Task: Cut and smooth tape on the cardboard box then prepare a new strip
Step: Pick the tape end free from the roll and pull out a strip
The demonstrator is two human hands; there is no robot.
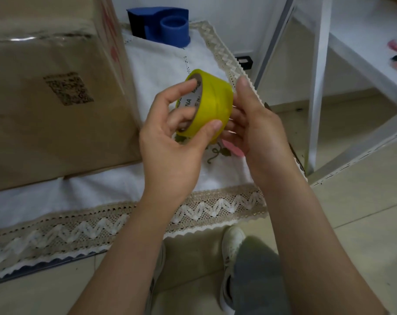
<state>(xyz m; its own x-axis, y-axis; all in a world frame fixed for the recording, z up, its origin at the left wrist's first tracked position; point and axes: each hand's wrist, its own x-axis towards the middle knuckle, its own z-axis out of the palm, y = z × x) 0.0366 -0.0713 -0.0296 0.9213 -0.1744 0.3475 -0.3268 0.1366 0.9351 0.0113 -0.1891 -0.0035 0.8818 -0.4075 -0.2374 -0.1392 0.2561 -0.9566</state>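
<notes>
The cardboard box (45, 98) sits on the cloth-covered worktop (159, 64) with clear tape already lying flat along its top seam, so cutting and smoothing look done. What seems left is the new strip: the yellow tape roll (212, 103) is held up just right of the box, the left hand (172, 144) gripping it through the core while the right hand (254, 130) curls against its outer face, apparently feeling for the loose end; no strip is pulled free yet.
</notes>
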